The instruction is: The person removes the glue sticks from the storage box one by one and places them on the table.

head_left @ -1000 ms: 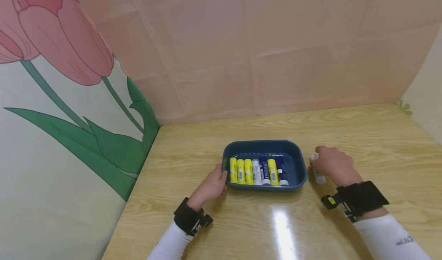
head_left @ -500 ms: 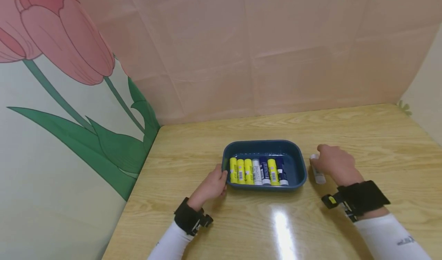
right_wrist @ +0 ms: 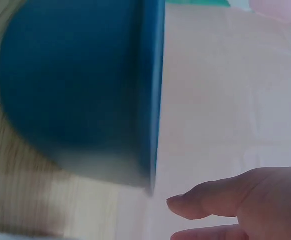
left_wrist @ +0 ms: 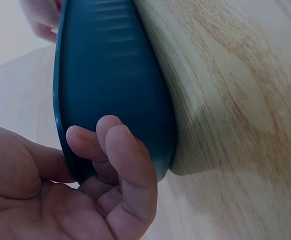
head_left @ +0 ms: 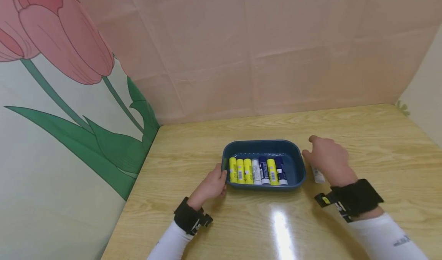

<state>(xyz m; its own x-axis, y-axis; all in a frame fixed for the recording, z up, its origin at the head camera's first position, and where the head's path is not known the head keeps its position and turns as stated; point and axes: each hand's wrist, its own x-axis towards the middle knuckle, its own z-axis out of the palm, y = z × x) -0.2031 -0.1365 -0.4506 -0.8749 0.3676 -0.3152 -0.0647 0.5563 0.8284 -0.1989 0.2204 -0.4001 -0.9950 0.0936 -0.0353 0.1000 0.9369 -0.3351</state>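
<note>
A dark blue plastic bin [head_left: 262, 188] holds a row of several glue sticks [head_left: 248, 171], yellow, white and dark blue, lying side by side. My left hand [head_left: 212, 183] grips the bin's left end, and in the left wrist view its fingers [left_wrist: 130, 165] curl along the outer wall with the thumb at the rim. Just off the bin's right end is my right hand [head_left: 328, 156], thumb and forefinger apart with nothing between them. Beneath it a white glue stick [head_left: 318, 176] lies on the table, its far part hidden by the hand.
The light wood table [head_left: 207, 148] runs back to a pinkish cloth [head_left: 214, 60]. At the left stands a tulip-patterned panel [head_left: 69, 99], and a pale wall [head_left: 428, 79] is on the right.
My right hand has let go of the white glue stick and shifted left to the bin's right end, its fingers spreading. The left hand stays put on the bin.
</note>
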